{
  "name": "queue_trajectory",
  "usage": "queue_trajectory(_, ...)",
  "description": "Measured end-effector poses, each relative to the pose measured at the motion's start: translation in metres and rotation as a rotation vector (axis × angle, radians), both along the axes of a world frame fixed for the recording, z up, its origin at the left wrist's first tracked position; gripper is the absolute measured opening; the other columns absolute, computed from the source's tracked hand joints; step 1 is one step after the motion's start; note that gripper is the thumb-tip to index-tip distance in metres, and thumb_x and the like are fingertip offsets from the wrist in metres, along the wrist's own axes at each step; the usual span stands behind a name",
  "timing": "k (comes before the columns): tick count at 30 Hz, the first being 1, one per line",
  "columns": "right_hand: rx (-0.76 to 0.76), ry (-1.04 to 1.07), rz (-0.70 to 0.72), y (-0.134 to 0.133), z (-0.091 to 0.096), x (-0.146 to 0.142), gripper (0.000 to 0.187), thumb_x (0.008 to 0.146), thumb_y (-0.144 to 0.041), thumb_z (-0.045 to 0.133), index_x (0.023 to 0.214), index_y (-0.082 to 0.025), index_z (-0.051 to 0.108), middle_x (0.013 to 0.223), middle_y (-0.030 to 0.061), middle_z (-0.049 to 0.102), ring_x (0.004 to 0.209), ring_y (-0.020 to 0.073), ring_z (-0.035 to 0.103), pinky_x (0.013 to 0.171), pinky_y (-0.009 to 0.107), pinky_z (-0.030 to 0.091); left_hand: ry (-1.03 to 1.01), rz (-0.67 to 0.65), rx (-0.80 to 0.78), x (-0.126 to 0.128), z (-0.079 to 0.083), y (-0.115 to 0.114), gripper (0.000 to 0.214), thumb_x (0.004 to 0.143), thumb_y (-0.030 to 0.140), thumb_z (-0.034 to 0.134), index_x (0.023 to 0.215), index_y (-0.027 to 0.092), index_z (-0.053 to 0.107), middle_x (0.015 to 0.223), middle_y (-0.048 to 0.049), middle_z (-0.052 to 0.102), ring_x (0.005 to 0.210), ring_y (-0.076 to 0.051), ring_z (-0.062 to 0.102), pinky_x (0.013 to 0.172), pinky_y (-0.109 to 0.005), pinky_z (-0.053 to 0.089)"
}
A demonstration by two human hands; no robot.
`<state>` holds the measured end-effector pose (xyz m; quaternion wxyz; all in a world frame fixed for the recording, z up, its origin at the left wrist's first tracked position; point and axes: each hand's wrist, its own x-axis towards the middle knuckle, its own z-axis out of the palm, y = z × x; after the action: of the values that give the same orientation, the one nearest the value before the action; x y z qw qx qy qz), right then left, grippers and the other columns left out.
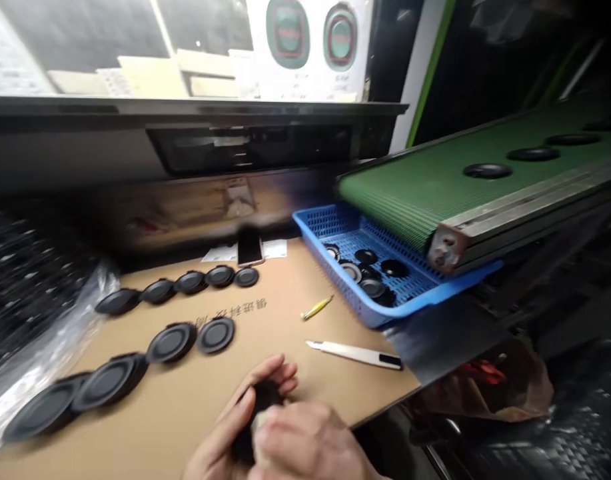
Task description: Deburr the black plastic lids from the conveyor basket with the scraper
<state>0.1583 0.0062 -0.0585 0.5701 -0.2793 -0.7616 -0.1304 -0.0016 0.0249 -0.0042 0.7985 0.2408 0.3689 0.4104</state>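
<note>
My left hand curls around a black part, probably one of the round discs, though my fingers hide much of its outline. Over it, my right hand is closed on a small pale wad, perhaps cloth, which meets the black part. Blur keeps the wad's kind unclear. Beyond my hands, black round discs lie in two rows on the cardboard: a near row with a disc at its right end, and a far row ending in a smaller disc. Several of them are stacked and overlapping.
Right of my hands lie a white utility knife and a yellow pen-like tool. A blue basket holding black parts stands below the green conveyor, which carries black rings. A phone lies at the back; plastic wrap edges the left.
</note>
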Motion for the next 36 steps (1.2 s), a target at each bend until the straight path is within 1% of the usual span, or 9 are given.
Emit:
queue_trajectory(3,0.032,-0.132,0.071,-0.012,0.005,-0.011,0.021,0.104,-0.027,0.055,0.117,-0.029,0.072,0.130,-0.0102,0.072,0.143,0.0092,0.049,0.125,0.024,0.031,-0.272,-0.084,0.037,0.000,0.003,-0.012,0.044,0.096,0.041,0.057,0.134,0.025,0.069,0.150,-0.0084,0.060,0.149,-0.029,0.044,0.129,-0.045,0.027)
queue_trajectory(8,-0.167,-0.377,0.134,-0.020,0.023,0.006,0.041,0.104,-0.032,0.051,0.134,-0.006,0.064,0.148,0.0142,0.059,0.149,0.0285,0.041,0.123,0.046,0.038,-0.547,-0.196,0.018,-0.011,-0.001,-0.022,0.044,0.102,0.037,0.047,0.140,0.027,0.064,0.159,-0.0028,0.049,0.155,-0.024,0.034,0.131,-0.043,0.019)
queue_trajectory(12,-0.129,-0.475,0.266,-0.023,0.030,0.005,0.035,0.107,-0.031,0.050,0.134,-0.017,0.066,0.147,0.0014,0.060,0.148,0.0190,0.042,0.125,0.034,0.035,-0.551,-0.078,0.053,-0.020,-0.008,-0.026,0.046,0.104,0.040,0.045,0.140,0.019,0.064,0.159,-0.0068,0.049,0.153,-0.023,0.036,0.131,-0.038,0.017)
queue_trajectory(16,-0.215,-0.504,0.233,-0.022,0.034,-0.001,0.044,0.107,-0.038,0.048,0.135,-0.008,0.064,0.150,0.0118,0.056,0.150,0.0276,0.039,0.124,0.046,0.037,-0.600,-0.118,0.027,-0.026,-0.010,-0.030,0.046,0.103,0.037,0.048,0.143,0.020,0.061,0.161,-0.0064,0.047,0.154,-0.023,0.036,0.130,-0.039,0.023)
queue_trajectory(20,-0.195,-0.570,0.322,-0.019,0.039,0.000,0.038,0.107,-0.034,0.049,0.133,-0.013,0.066,0.146,0.0049,0.061,0.149,0.0216,0.041,0.126,0.038,0.034,-0.557,-0.003,0.048,-0.028,-0.007,-0.033,0.047,0.102,0.039,0.051,0.142,0.016,0.062,0.159,-0.0092,0.048,0.153,-0.024,0.038,0.128,-0.035,0.027)
queue_trajectory(24,-0.267,-0.479,0.321,-0.019,0.033,-0.001,0.044,0.107,-0.035,0.047,0.136,-0.005,0.061,0.149,0.0148,0.056,0.151,0.0266,0.038,0.126,0.045,0.034,-0.544,-0.059,0.004,-0.025,-0.006,-0.035,0.043,0.100,0.034,0.054,0.138,0.017,0.065,0.158,-0.0078,0.050,0.152,-0.025,0.039,0.128,-0.038,0.029)
queue_trajectory(29,-0.255,-0.476,0.394,-0.026,0.024,-0.005,0.043,0.107,-0.038,0.048,0.138,-0.011,0.060,0.152,0.0070,0.056,0.152,0.0230,0.037,0.129,0.041,0.030,-0.480,0.004,0.044,-0.023,-0.009,-0.035,0.043,0.101,0.038,0.052,0.134,0.013,0.067,0.159,-0.0095,0.050,0.151,-0.027,0.040,0.129,-0.037,0.027)
queue_trajectory(33,-0.329,-0.464,0.352,-0.026,0.025,-0.003,0.045,0.105,-0.033,0.053,0.141,-0.005,0.057,0.154,0.0150,0.052,0.153,0.0283,0.035,0.126,0.048,0.035,-0.472,-0.033,0.038,-0.023,-0.006,-0.034,0.041,0.101,0.037,0.053,0.132,0.016,0.068,0.160,-0.0079,0.050,0.154,-0.028,0.036,0.130,-0.043,0.025)
queue_trajectory(36,-0.259,-0.470,0.397,-0.028,0.026,-0.009,0.042,0.108,-0.033,0.044,0.138,-0.008,0.062,0.151,0.0109,0.056,0.152,0.0268,0.036,0.126,0.045,0.034,-0.433,0.012,0.043,-0.019,-0.002,-0.035,0.041,0.103,0.043,0.050,0.119,0.013,0.073,0.157,-0.0119,0.053,0.152,-0.031,0.039,0.130,-0.044,0.022)
